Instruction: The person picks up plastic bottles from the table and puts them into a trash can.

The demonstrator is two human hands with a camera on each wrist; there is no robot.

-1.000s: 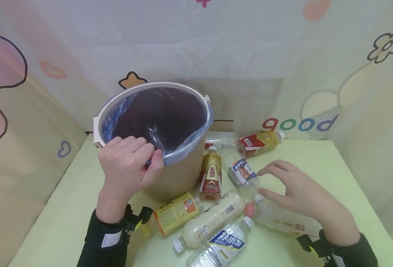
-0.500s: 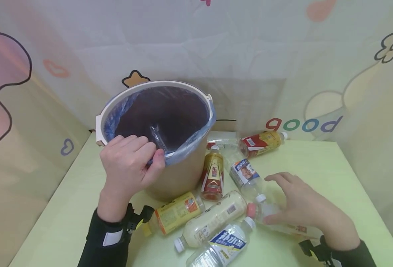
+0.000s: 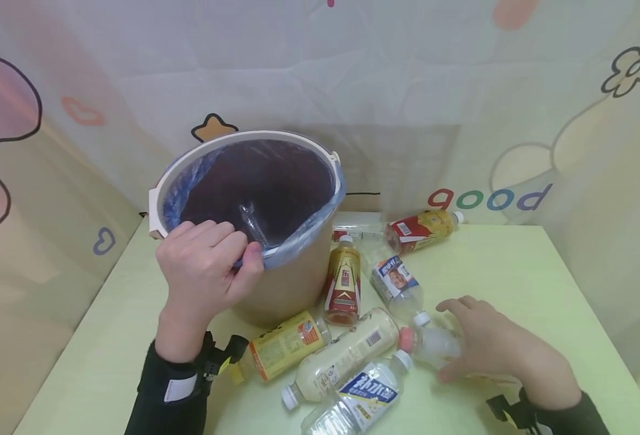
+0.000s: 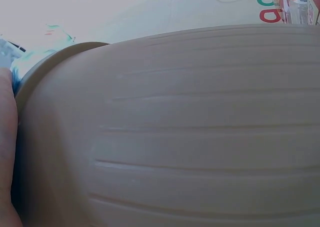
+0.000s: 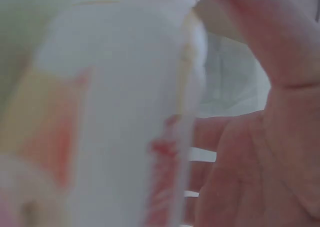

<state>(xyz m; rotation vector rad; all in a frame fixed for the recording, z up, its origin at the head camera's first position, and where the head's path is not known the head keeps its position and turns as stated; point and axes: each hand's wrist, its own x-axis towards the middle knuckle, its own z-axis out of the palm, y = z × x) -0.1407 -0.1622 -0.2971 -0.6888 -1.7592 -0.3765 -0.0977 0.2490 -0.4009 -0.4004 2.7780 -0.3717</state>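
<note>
Left hand (image 3: 206, 266) grips bin (image 3: 284, 293); right hand (image 3: 491, 338) straddles bottle (image 3: 439, 345).

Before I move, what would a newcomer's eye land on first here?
Most likely the big beige bin, left of centre on the table, lined with a blue bag, the left grip holding its near edge. Next, the jumble of bottles in front and to its right, with the right grip spread over the pink-capped one. Behind, the coloured word "good" stands out on the backdrop.
</note>
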